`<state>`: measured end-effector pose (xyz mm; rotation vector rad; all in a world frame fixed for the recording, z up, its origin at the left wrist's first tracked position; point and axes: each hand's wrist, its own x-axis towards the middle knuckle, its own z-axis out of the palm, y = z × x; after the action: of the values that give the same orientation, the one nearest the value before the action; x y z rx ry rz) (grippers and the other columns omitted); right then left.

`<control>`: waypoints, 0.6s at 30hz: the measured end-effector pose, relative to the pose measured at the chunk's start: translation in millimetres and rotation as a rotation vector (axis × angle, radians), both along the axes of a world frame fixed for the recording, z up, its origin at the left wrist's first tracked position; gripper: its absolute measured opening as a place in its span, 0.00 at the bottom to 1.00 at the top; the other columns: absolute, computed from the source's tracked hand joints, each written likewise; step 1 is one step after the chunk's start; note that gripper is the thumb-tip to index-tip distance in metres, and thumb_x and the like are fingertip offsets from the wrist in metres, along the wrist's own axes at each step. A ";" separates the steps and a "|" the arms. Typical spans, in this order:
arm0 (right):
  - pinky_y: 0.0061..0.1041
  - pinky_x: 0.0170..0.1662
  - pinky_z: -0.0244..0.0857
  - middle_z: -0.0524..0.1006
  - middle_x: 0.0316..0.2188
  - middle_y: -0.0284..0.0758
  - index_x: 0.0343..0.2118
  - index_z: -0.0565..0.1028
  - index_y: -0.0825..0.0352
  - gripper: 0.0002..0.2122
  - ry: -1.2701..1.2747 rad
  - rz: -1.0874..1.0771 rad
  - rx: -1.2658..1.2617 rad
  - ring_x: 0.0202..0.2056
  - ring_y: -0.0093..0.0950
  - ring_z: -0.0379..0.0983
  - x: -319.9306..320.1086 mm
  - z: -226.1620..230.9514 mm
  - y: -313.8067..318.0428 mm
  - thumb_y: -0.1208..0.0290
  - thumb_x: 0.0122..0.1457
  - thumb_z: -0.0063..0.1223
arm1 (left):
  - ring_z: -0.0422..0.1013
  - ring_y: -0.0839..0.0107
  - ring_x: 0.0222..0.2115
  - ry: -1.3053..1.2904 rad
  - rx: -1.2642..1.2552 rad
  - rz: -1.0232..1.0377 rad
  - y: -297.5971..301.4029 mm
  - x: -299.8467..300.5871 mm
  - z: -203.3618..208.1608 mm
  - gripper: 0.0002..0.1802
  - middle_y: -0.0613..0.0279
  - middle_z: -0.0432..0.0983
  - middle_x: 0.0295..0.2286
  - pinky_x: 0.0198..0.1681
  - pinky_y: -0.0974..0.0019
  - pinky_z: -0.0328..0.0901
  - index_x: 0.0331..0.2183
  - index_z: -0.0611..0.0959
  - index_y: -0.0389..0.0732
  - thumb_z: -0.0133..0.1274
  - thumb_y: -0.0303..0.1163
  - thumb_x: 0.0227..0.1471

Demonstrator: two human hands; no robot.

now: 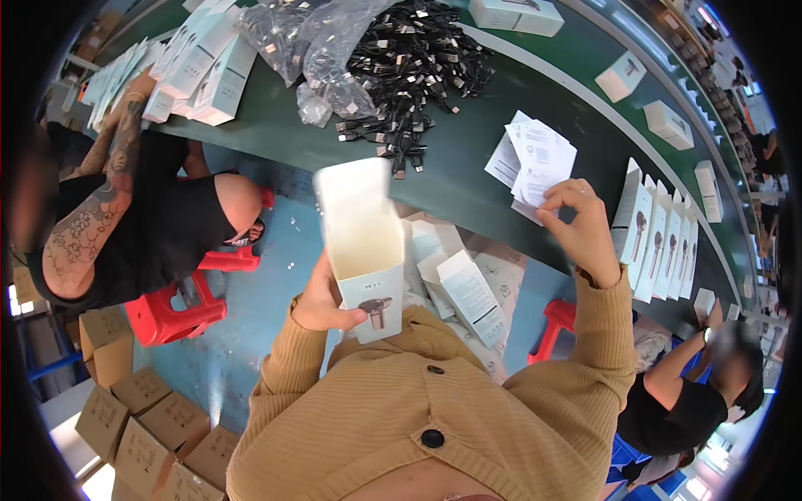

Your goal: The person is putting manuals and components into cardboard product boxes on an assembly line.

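Note:
My left hand is closed around a tall white carton with a picture of a handheld device on its front. The carton is tilted, its top flap raised, and its inside looks bare as far as I can see. At the right, my right hand pinches the near edge of a folded paper leaflet, with thumb and forefinger close together. This leaflet lies at a loose pile of printed leaflets on the dark green bench.
Black USB cables are heaped beside clear plastic bags. Open cartons rest at my lap; more cartons stand in a row on the right and in stacks at far left. Co-workers sit on both sides. Brown boxes stand lower left.

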<state>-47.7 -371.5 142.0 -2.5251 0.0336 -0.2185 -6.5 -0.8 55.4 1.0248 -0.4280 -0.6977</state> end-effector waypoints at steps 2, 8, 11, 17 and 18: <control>0.26 0.39 0.63 0.76 0.28 0.34 0.23 0.77 0.69 0.05 0.026 0.044 0.141 0.36 0.31 0.70 0.8 -0.8 -3.9 0.80 0.42 0.63 | 0.61 0.54 0.54 0.041 -0.014 0.009 -11.2 -2.9 1.7 0.53 0.54 0.62 0.53 0.58 0.37 0.53 0.59 0.57 0.37 0.67 0.32 0.33; 0.23 0.40 0.61 0.74 0.30 0.35 0.28 0.79 0.69 0.08 0.098 0.087 0.217 0.35 0.29 0.69 3.7 -0.2 -5.8 0.78 0.43 0.64 | 0.63 0.54 0.53 0.039 -0.071 -0.070 -33.2 -0.5 -7.7 0.55 0.52 0.63 0.52 0.56 0.47 0.58 0.59 0.55 0.36 0.67 0.35 0.33; 0.22 0.38 0.60 0.72 0.30 0.34 0.31 0.79 0.70 0.10 0.082 0.092 0.117 0.34 0.27 0.68 3.9 0.4 -3.9 0.79 0.43 0.63 | 0.65 0.55 0.52 -0.023 -0.024 -0.189 -36.7 2.6 -12.3 0.55 0.50 0.64 0.52 0.54 0.49 0.60 0.60 0.54 0.36 0.67 0.35 0.34; 0.23 0.35 0.63 0.74 0.29 0.36 0.33 0.78 0.70 0.08 0.067 0.138 0.117 0.31 0.28 0.70 5.9 -0.4 -16.0 0.76 0.49 0.60 | 0.64 0.56 0.53 -0.020 -0.055 -0.262 -40.2 3.0 -15.0 0.55 0.51 0.64 0.52 0.54 0.54 0.60 0.60 0.55 0.35 0.68 0.35 0.34; 0.24 0.32 0.65 0.75 0.27 0.37 0.34 0.78 0.69 0.07 0.013 0.140 0.095 0.29 0.30 0.72 8.0 1.5 -14.8 0.75 0.52 0.58 | 0.63 0.58 0.54 -0.004 -0.048 -0.224 -41.0 2.5 -12.5 0.55 0.52 0.64 0.53 0.55 0.55 0.60 0.60 0.55 0.36 0.68 0.35 0.34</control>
<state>-39.7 -386.3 143.5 -2.4222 -0.1242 -0.1412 -4.0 -41.8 42.8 0.9419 -0.5666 -0.8814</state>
